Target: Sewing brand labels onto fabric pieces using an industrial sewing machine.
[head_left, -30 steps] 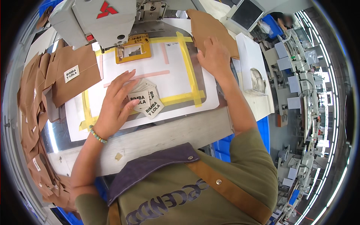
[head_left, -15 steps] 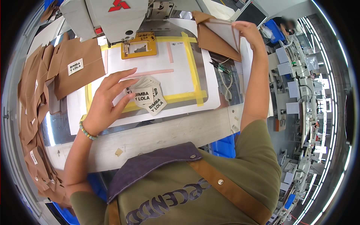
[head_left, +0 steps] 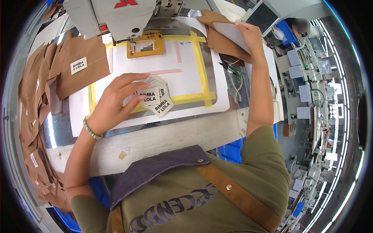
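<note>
Compared with one second ago, the brown piece (head_left: pixel 225 48) has its top layer lifted and turned back, pale underside showing; the right hand (head_left: pixel 250 42), then lying flat on it, now grips its raised edge at the fingertips, thumb hidden. Piece lies beneath and to the left of that hand. Left hand (head_left: pixel 110 97): fingers spread and lightly curved over a loose heap of white labels (head_left: pixel 161 104), which extends right of the fingertips; contact cannot be told. Bead bracelet (head_left: pixel 91 130) on the left wrist. Just beyond the left fingertips, a pink strip (head_left: pixel 167 71) on a white sheet (head_left: pixel 149 64); yellow tape (head_left: pixel 200 70) runs down this sheet between the hands. Farther beyond the left hand: yellow frame (head_left: pixel 158 50) under a machine head (head_left: pixel 122 17). Left of the left hand, a stack of brown panels (head_left: pixel 87 48), its top one bearing a white label. Pale cord (head_left: pixel 234 88) left of the right forearm. Monitor (head_left: pixel 261 16) beyond the right hand.
</note>
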Demonstrator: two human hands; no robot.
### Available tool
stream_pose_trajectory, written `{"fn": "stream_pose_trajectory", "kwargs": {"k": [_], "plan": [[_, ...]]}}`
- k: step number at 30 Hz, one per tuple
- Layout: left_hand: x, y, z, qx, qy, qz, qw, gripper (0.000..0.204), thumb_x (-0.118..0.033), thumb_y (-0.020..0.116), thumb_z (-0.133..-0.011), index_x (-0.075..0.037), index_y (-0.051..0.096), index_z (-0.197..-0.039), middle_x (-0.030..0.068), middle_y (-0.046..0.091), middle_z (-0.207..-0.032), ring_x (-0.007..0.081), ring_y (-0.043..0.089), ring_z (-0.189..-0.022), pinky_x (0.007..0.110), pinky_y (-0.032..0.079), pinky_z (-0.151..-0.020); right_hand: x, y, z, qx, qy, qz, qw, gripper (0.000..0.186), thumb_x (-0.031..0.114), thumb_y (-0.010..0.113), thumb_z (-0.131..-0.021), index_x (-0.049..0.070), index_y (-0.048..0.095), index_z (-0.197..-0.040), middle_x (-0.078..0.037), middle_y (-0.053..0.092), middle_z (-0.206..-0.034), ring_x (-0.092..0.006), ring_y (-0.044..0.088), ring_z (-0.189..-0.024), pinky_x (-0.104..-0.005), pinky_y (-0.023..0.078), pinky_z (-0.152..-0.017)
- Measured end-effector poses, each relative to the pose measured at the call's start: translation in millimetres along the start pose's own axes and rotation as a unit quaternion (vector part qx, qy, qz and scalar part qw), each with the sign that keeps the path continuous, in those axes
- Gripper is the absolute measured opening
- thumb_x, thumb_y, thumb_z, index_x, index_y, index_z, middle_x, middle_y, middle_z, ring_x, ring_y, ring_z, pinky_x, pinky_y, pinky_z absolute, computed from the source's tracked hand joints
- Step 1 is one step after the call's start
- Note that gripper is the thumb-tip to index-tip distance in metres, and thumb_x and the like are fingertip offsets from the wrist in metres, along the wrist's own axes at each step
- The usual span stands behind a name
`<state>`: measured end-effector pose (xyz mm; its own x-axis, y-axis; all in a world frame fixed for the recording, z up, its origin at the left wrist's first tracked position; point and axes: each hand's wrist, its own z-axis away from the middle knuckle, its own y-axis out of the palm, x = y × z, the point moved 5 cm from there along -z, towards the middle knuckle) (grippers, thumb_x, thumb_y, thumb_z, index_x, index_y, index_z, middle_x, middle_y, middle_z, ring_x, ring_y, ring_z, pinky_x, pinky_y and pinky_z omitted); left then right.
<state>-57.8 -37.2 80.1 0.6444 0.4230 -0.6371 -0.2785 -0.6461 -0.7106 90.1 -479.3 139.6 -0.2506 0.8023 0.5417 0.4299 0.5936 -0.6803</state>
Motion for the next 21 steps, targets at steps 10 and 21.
{"fn": "stream_pose_trajectory", "kwargs": {"k": [10, 21], "plan": [[6, 21, -62, -0.107, 0.092, -0.13, 0.981, 0.036, -0.003, 0.08, -0.087, -0.005, 0.067, -0.12, 0.0106, 0.071, -0.134, 0.0366, 0.067, -0.117, 0.046, 0.059, -0.097, 127, 126, 107, 0.137, -0.432, 0.118, 0.883, 0.009, 0.017, 0.076, -0.093, 0.012, 0.081, -0.099, -0.004, 0.068, -0.097, -0.0258, 0.065, -0.096, -0.0417, 0.057, -0.079], [43, 39, -88, -0.096, 0.027, -0.137, 0.986, 0.024, -0.007, 0.073, -0.092, -0.007, 0.067, -0.116, 0.0109, 0.072, -0.1, 0.034, 0.069, -0.098, 0.046, 0.058, -0.083, 140, 120, 128, 0.138, -0.385, 0.034, 0.912, 0.025, 0.022, 0.079, -0.088, 0.014, 0.081, -0.112, 0.001, 0.074, -0.115, -0.0224, 0.067, -0.109, -0.0408, 0.058, -0.088]]}}
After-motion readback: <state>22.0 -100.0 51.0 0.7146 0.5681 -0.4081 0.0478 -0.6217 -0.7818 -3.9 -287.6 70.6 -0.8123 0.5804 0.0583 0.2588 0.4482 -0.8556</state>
